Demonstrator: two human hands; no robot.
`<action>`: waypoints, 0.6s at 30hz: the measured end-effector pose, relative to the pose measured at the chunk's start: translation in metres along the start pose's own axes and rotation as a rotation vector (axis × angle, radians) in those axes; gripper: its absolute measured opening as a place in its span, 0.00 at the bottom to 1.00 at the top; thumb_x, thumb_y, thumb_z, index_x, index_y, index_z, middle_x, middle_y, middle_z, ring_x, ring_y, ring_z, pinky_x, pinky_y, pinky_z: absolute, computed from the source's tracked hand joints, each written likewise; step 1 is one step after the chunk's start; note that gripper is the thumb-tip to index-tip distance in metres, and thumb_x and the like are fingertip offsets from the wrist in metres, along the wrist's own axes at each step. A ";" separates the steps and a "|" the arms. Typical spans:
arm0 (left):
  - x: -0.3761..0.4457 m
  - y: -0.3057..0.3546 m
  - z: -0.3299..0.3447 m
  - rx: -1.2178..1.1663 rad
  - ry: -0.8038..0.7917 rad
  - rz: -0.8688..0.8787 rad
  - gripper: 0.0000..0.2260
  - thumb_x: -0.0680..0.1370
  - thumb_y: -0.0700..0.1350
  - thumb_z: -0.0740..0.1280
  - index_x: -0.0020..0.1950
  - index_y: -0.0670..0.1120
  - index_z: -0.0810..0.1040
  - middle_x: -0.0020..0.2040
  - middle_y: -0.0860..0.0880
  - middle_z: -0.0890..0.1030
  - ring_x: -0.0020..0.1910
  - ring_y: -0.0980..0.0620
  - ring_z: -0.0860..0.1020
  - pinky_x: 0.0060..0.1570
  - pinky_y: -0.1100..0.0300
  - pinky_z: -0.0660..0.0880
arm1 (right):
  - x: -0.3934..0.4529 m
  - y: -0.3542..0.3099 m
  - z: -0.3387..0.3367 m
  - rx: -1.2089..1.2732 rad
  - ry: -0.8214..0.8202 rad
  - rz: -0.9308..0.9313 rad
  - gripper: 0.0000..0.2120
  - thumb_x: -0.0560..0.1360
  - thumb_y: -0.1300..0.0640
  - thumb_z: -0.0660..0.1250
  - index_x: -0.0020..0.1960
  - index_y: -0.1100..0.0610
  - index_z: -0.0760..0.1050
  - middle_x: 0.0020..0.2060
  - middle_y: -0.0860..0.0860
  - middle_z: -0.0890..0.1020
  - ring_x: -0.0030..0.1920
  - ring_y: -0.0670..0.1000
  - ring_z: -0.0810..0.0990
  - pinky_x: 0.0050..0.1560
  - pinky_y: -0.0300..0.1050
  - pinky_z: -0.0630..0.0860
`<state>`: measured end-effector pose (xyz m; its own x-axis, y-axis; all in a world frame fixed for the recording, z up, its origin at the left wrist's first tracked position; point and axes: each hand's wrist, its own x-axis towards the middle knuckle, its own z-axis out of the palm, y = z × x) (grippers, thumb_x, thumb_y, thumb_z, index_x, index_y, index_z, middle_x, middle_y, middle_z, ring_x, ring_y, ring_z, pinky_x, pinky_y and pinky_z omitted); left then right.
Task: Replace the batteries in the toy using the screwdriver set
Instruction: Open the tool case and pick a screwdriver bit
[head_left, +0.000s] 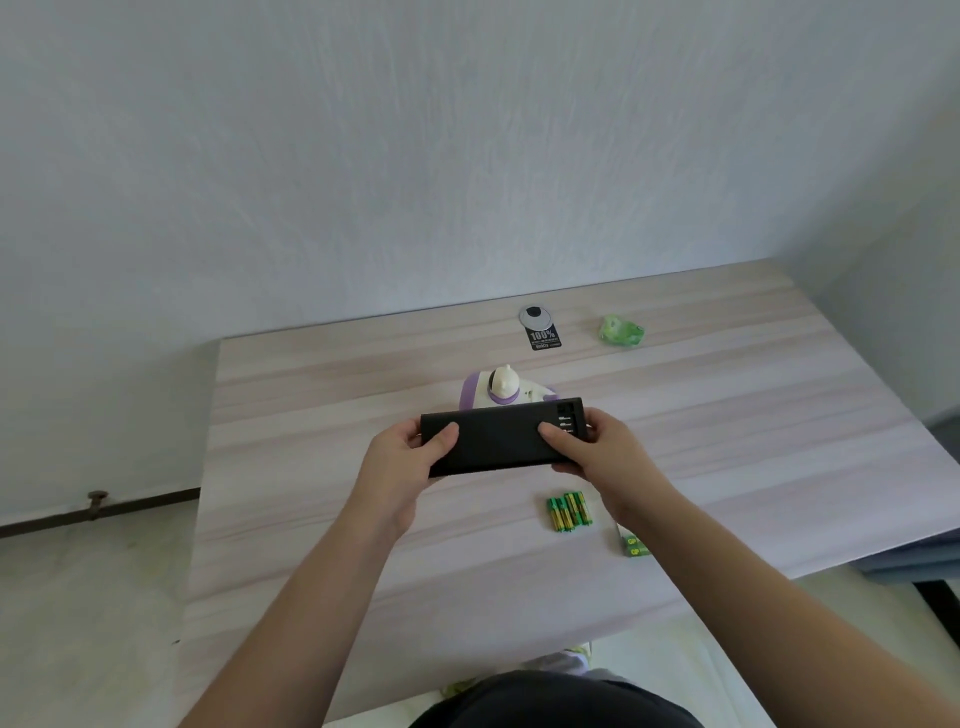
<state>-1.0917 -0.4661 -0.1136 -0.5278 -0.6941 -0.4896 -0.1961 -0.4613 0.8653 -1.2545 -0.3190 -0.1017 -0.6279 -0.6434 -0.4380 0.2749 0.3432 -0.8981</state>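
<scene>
A long black screwdriver set case (501, 439) is held above the table by both hands. My left hand (402, 462) grips its left end, thumb on top. My right hand (597, 447) grips its right end, thumb on the lid, where the case looks slightly slid open and shows bits. Just behind the case stands the white and purple toy (498, 389), partly hidden by it. Several green and yellow batteries (569, 510) lie on the table below my right hand.
The pale wood-grain table (311, 395) stands against a white wall. A green battery pack (635, 545) lies by my right forearm. A black label with a round grey disc (540, 327) and crumpled green wrapping (621, 330) sit near the far edge.
</scene>
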 end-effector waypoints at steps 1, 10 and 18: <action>-0.001 -0.001 0.001 -0.005 -0.002 -0.009 0.10 0.78 0.40 0.69 0.58 0.40 0.79 0.51 0.43 0.84 0.51 0.48 0.82 0.48 0.58 0.80 | -0.001 -0.001 0.001 0.031 0.012 0.006 0.17 0.73 0.54 0.73 0.58 0.59 0.75 0.50 0.56 0.82 0.49 0.51 0.83 0.44 0.39 0.80; -0.001 -0.002 0.027 0.018 0.083 0.048 0.15 0.75 0.47 0.72 0.58 0.43 0.76 0.54 0.45 0.82 0.53 0.49 0.81 0.55 0.52 0.80 | -0.008 -0.011 0.003 0.279 -0.040 0.034 0.13 0.80 0.54 0.63 0.62 0.58 0.75 0.54 0.56 0.83 0.53 0.51 0.84 0.54 0.44 0.80; 0.000 0.003 0.038 0.057 0.133 0.040 0.13 0.69 0.49 0.78 0.48 0.48 0.78 0.48 0.48 0.83 0.50 0.49 0.81 0.54 0.53 0.78 | -0.007 -0.017 -0.007 0.234 0.099 -0.024 0.13 0.76 0.56 0.70 0.57 0.61 0.77 0.49 0.57 0.85 0.50 0.51 0.84 0.51 0.42 0.81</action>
<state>-1.1238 -0.4465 -0.1069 -0.4229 -0.7800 -0.4613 -0.2254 -0.4025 0.8872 -1.2596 -0.3154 -0.0832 -0.7016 -0.5753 -0.4205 0.4125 0.1532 -0.8980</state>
